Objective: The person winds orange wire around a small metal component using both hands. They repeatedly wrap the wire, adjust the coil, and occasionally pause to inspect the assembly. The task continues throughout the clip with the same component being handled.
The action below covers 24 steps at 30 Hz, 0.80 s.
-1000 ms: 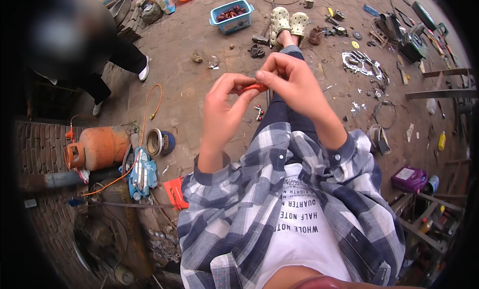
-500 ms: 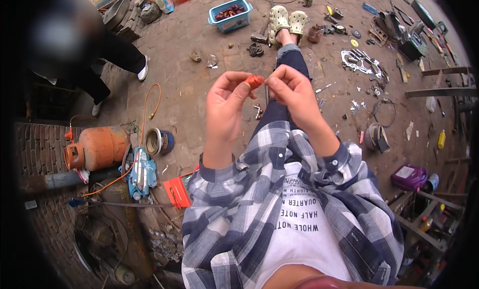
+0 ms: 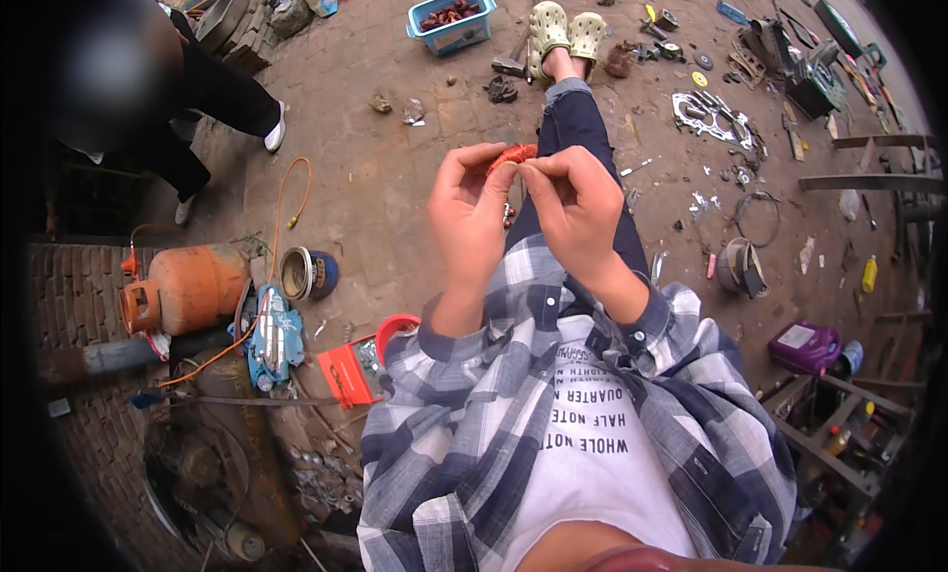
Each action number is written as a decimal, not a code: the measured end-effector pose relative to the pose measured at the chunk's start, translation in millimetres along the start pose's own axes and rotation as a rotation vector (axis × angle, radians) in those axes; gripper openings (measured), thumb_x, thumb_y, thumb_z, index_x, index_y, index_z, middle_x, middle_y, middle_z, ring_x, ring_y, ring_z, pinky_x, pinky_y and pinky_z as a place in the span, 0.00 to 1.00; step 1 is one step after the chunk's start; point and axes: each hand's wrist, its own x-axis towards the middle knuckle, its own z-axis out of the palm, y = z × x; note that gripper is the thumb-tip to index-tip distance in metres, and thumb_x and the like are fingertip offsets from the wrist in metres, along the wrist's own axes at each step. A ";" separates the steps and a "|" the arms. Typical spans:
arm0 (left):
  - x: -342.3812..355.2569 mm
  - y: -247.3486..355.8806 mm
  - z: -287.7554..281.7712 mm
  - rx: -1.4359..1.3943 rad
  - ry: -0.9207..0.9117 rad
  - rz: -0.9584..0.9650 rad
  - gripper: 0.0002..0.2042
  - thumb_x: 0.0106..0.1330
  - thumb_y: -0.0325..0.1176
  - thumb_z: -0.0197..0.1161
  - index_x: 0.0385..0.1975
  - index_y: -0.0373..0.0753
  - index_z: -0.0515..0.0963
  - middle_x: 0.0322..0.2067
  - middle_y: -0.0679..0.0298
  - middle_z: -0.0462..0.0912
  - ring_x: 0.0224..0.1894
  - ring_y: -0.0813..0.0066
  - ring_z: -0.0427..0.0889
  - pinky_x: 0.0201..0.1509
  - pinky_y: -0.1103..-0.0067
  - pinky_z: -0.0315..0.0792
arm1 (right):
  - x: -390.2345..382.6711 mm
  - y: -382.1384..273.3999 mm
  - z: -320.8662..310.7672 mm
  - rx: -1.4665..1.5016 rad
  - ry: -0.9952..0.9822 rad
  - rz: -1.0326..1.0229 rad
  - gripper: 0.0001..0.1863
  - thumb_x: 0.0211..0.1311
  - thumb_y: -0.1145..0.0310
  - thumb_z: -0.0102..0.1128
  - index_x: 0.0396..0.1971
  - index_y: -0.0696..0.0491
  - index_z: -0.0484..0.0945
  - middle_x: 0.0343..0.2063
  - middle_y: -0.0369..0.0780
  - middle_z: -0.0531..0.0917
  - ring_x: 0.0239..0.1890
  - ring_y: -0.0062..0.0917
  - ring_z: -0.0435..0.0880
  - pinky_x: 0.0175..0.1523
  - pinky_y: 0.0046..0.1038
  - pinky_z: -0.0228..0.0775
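A small, bright red, rough-textured piece (image 3: pixel 514 155) is held up in front of me, above my outstretched legs. My left hand (image 3: pixel 468 209) pinches it from the left side between thumb and fingers. From the right, my right hand (image 3: pixel 576 212) is closed in a pinch on the near side of the piece, its thumb tip close to the left thumb. Both thumbs and fingers cover part of the piece, so its exact kind does not show.
Ahead stands a blue tub (image 3: pixel 451 40) with dark red lumps in it, beside a hammer (image 3: pixel 511 64). At left are an orange gas cylinder (image 3: pixel 201 288), a paint bucket (image 3: pixel 309 275) and a person (image 3: pixel 229 90). Metal parts and a gasket (image 3: pixel 713 119) lie at right.
My right hand has moved left and in, closing against the red piece. My left hand has shifted slightly right, and the two hands are now nearly touching.
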 end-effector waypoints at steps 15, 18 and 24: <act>-9.5 -37.5 2.9 -0.353 -0.101 -0.518 0.16 0.71 0.41 0.49 0.35 0.33 0.76 0.22 0.70 0.73 0.22 0.87 0.67 0.25 0.87 0.63 | -17.4 35.8 -22.5 0.667 -0.208 0.624 0.08 0.58 0.78 0.60 0.24 0.58 0.69 0.23 0.40 0.81 0.26 0.18 0.80 0.31 0.18 0.72; -14.6 -55.6 0.5 -0.260 -0.144 -0.498 0.18 0.72 0.43 0.46 0.33 0.33 0.76 0.19 0.71 0.71 0.19 0.87 0.64 0.22 0.88 0.59 | -21.6 44.1 -20.7 0.665 -0.222 0.692 0.10 0.56 0.78 0.62 0.22 0.57 0.68 0.21 0.36 0.77 0.23 0.15 0.75 0.28 0.14 0.66; -3.7 -78.3 0.7 -0.206 -0.088 -0.596 0.21 0.73 0.46 0.42 0.29 0.36 0.74 0.17 0.72 0.68 0.18 0.88 0.63 0.21 0.88 0.57 | -23.1 89.4 -8.8 0.605 -0.250 0.781 0.10 0.51 0.76 0.66 0.31 0.57 0.73 0.33 0.33 0.71 0.31 0.13 0.67 0.36 0.16 0.61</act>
